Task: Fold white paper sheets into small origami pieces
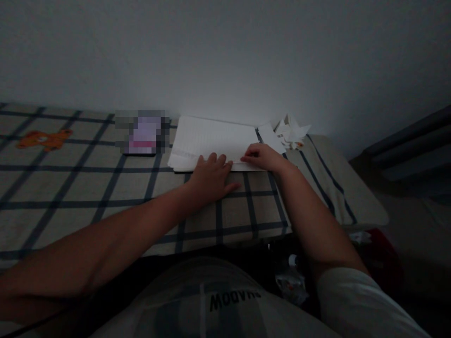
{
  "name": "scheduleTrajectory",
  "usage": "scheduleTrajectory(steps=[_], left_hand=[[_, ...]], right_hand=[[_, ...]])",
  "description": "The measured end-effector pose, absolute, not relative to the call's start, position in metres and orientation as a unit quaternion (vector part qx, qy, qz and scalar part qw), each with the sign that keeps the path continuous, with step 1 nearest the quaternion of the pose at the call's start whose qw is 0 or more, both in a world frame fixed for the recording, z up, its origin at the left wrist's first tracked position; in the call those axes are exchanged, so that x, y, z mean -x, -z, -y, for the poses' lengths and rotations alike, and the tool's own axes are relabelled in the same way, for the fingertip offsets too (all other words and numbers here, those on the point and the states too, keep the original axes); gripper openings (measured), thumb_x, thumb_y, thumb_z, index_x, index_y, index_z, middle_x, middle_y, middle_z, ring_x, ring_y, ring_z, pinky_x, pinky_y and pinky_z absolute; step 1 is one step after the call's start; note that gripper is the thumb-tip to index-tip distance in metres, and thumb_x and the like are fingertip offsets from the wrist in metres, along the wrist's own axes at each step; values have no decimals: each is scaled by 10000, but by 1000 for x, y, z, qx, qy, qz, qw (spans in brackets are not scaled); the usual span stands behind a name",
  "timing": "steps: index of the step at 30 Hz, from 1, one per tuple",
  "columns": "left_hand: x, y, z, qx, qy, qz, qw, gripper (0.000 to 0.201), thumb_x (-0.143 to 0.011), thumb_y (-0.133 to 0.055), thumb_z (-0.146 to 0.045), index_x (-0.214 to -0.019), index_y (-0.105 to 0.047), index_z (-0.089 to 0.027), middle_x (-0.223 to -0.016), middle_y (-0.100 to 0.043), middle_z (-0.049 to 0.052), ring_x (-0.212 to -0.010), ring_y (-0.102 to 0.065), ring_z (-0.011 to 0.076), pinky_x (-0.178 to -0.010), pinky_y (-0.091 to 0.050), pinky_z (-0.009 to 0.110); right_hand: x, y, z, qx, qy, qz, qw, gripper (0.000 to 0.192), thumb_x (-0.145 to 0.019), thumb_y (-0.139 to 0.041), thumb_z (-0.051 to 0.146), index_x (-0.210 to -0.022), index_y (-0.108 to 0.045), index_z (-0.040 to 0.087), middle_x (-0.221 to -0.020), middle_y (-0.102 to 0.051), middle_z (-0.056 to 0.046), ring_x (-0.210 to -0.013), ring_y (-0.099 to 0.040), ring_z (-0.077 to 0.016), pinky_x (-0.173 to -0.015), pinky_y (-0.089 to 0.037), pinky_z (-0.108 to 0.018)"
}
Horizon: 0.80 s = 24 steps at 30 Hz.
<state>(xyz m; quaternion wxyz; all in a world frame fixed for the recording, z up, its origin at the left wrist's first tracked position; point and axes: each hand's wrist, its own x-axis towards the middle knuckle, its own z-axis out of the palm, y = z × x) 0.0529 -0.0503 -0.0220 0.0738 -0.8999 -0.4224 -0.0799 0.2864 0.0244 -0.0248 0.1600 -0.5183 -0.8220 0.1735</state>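
White paper stack [214, 141]: both hands press its near edge.

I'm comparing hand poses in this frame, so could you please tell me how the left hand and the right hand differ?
The left hand lies flat, palm down, mostly on the checked cloth, its fingers reaching the near edge of the white paper stack. The right hand is curled, pinching that stack's near right edge. The left sits nearer the person than the right. Both are bare and touch the same stack.
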Motion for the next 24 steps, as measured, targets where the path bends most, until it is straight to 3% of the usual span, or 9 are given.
scheduleTrajectory(steps=[3,8,13,24], left_hand=[[-52,25,50,900,88,419,78,708,-973,-393,-653,-1405,-563,-118,-1406,-575,212,-1281,-508,385,-1085,-357,549],[-54,30,45,926,95,361,57,773,-992,-388,-614,-1420,-515,17,-1470,-527,228,-1335,-462,347,-1147,-329,427],[-54,25,45,928,83,361,35,744,-992,-418,-582,-1480,-463,-21,-1405,-566,221,-1273,-493,369,-1085,-382,457],[-54,26,42,927,95,360,36,743,-980,-425,-613,-1437,-515,-35,-1437,-548,209,-1288,-483,361,-1092,-384,450]], right_hand=[[-288,21,-23,527,-173,818,151,238,-873,-699,386,-780,-708,167,-753,-668,-32,-692,-567,-154,-646,-398,-293],[-285,20,-24,525,-153,827,131,229,-871,-702,385,-796,-726,170,-798,-692,-53,-730,-585,-164,-670,-413,-305],[-286,20,-23,526,-154,826,133,217,-869,-691,372,-804,-732,169,-787,-701,-52,-709,-589,-163,-651,-413,-303],[-298,12,-21,548,-165,814,101,237,-862,-680,390,-778,-733,176,-753,-709,-52,-695,-594,-175,-637,-405,-305]])
